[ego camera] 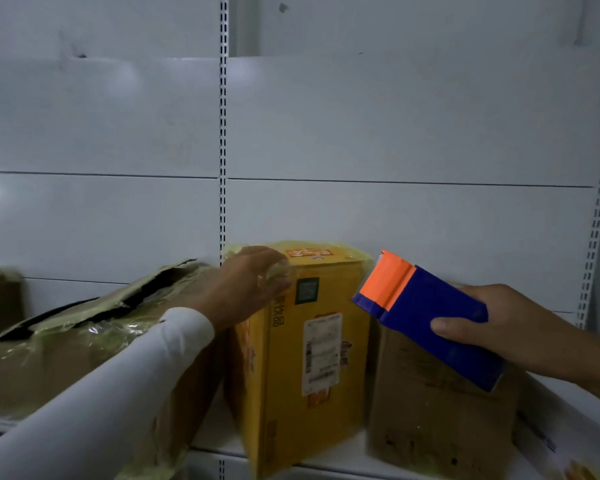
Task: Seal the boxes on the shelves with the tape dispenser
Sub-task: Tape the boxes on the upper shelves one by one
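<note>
Steadying the yellow box (312, 344) comes first: the left hand (246, 285) lies over its top left corner with the fingers spread and fairly straight, pressing down, not gripping. The right hand (499, 327) is wrapped round the blue body of the tape dispenser (426, 317), thumb across its face, with the orange end aimed at the box top and hanging just beside the upper right edge, not yet touching. To tape well, I would set the orange end flat on the far edge of the lid, pull toward the body along the seam, and keep the left hand clear of that line.

Room is tight. A brown box (440, 403) stands just right of the yellow one, under the dispenser, and a torn box wrapped in film (66, 341) crowds the left. Above, the white back wall (395, 133) leaves open space.
</note>
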Tool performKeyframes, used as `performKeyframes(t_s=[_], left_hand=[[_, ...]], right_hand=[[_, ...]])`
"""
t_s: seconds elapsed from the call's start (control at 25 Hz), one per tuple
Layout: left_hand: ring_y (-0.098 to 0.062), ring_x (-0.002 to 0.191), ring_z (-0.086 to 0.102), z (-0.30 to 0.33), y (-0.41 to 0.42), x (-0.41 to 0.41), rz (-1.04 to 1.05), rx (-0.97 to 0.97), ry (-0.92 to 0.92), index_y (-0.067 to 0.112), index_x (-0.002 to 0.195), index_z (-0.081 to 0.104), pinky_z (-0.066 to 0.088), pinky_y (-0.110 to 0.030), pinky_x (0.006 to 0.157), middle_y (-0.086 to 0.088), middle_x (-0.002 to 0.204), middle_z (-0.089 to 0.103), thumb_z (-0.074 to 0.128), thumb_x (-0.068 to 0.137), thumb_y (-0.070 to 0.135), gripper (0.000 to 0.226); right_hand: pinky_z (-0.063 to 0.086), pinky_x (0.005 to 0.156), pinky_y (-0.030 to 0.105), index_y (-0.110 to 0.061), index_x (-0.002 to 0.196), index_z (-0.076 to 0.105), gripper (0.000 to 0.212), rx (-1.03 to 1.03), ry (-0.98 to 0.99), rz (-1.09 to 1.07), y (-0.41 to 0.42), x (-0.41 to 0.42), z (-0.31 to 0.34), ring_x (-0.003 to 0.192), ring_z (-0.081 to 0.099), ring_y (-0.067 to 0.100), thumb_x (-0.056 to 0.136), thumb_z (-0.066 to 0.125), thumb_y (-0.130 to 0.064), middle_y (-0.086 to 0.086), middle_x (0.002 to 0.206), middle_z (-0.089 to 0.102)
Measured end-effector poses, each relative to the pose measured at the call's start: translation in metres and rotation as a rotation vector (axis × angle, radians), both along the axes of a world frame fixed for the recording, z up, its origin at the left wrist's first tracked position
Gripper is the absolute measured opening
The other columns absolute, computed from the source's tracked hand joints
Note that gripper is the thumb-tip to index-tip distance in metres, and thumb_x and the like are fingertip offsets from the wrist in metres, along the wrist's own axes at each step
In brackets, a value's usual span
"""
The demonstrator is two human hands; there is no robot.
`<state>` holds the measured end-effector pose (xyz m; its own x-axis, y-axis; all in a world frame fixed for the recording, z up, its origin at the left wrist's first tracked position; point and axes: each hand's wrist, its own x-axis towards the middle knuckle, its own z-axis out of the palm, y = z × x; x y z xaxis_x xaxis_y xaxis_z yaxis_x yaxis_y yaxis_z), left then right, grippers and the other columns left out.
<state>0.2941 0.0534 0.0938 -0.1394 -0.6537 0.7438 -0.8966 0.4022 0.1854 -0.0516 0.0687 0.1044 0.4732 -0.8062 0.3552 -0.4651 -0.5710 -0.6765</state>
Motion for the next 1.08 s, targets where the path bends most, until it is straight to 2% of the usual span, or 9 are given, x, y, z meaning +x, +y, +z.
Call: performKeyframes(t_s=[0.12, 0.24, 0.32, 0.4, 0.52, 0.72, 0.8, 0.92, 1.08], left_hand=[[0.001, 0.12, 0.04, 0.0, 0.0, 0.032, -0.161, 0.058, 0.011, 0.027, 0.119, 0.057, 0.038, -0.023, 0.096, 0.022, 0.126, 0.044, 0.059, 0.089, 0.042, 0.033], [0.002, 0.109, 0.052, 0.005, 0.001, 0.049, -0.22, 0.169, 0.069, 0.033, 0.115, 0.05, 0.047, -0.012, 0.083, 0.024, 0.123, 0.045, 0.059, 0.09, 0.037, 0.027], [0.003, 0.1, 0.056, 0.009, 0.001, 0.059, -0.272, 0.199, 0.101, 0.03, 0.115, 0.049, 0.051, -0.011, 0.075, 0.016, 0.119, 0.052, 0.062, 0.09, 0.029, 0.028], [0.002, 0.102, 0.057, 0.013, 0.0, 0.072, -0.295, 0.193, 0.097, 0.032, 0.111, 0.053, 0.052, -0.014, 0.08, 0.011, 0.119, 0.058, 0.064, 0.089, 0.026, 0.025], [-0.006, 0.103, 0.059, 0.017, 0.0, 0.086, -0.318, 0.214, 0.113, 0.04, 0.101, 0.054, 0.054, -0.026, 0.083, 0.011, 0.115, 0.062, 0.058, 0.078, 0.044, 0.024], [0.002, 0.104, 0.056, 0.034, 0.001, 0.08, -0.363, 0.213, 0.119, 0.028, 0.112, 0.059, 0.044, -0.019, 0.082, 0.013, 0.111, 0.062, 0.053, 0.086, 0.059, 0.041], [0.004, 0.11, 0.054, 0.045, 0.004, 0.073, -0.442, 0.203, 0.138, 0.022, 0.121, 0.059, 0.043, -0.017, 0.087, 0.012, 0.118, 0.062, 0.048, 0.09, 0.056, 0.047], [-0.005, 0.117, 0.056, 0.055, 0.01, 0.067, -0.626, 0.253, 0.134, 0.013, 0.13, 0.055, 0.046, -0.026, 0.098, 0.004, 0.126, 0.062, 0.047, 0.097, 0.039, 0.043], [-0.022, 0.111, 0.061, 0.055, 0.011, 0.068, -0.742, 0.297, 0.241, 0.006, 0.127, 0.056, 0.049, -0.034, 0.098, -0.009, 0.119, 0.066, 0.046, 0.098, 0.016, 0.032]], right_hand=[[0.053, 0.056, 0.024, -0.017, 0.077, 0.069, 0.053, 0.0, -0.029, 0.014, 0.003, 0.007, 0.007, 0.067, 0.071, 0.019, 0.059, 0.077, -0.067, 0.005, 0.076, 0.074], [0.048, 0.052, 0.017, -0.011, 0.078, 0.064, 0.029, -0.013, 0.022, 0.031, 0.005, 0.031, 0.016, 0.058, 0.068, 0.014, 0.075, 0.07, -0.039, 0.003, 0.069, 0.072], [0.049, 0.053, 0.017, -0.01, 0.082, 0.063, 0.028, -0.039, 0.081, 0.03, 0.007, 0.049, 0.023, 0.059, 0.068, 0.014, 0.073, 0.067, -0.036, 0.002, 0.071, 0.072], [0.05, 0.053, 0.018, -0.01, 0.084, 0.063, 0.031, -0.06, 0.1, 0.01, 0.009, 0.064, 0.03, 0.061, 0.069, 0.014, 0.072, 0.068, -0.038, 0.0, 0.072, 0.073], [0.05, 0.053, 0.018, -0.011, 0.086, 0.065, 0.037, -0.091, 0.108, -0.013, 0.011, 0.084, 0.04, 0.063, 0.07, 0.014, 0.074, 0.077, -0.045, 0.0, 0.075, 0.074], [0.05, 0.053, 0.019, -0.015, 0.083, 0.065, 0.038, -0.144, 0.178, 0.018, 0.012, 0.119, 0.054, 0.064, 0.07, 0.015, 0.071, 0.074, -0.05, 0.0, 0.075, 0.073], [0.049, 0.052, 0.018, -0.017, 0.082, 0.064, 0.033, -0.156, 0.205, 0.034, 0.013, 0.129, 0.058, 0.062, 0.069, 0.012, 0.073, 0.075, -0.046, -0.003, 0.073, 0.072], [0.048, 0.052, 0.017, -0.017, 0.081, 0.063, 0.026, -0.181, 0.233, 0.024, 0.014, 0.137, 0.064, 0.06, 0.067, 0.01, 0.073, 0.072, -0.04, -0.005, 0.071, 0.071], [0.049, 0.052, 0.018, -0.017, 0.082, 0.063, 0.024, -0.186, 0.268, 0.048, 0.012, 0.144, 0.068, 0.061, 0.068, 0.01, 0.074, 0.07, -0.039, -0.005, 0.072, 0.071]])
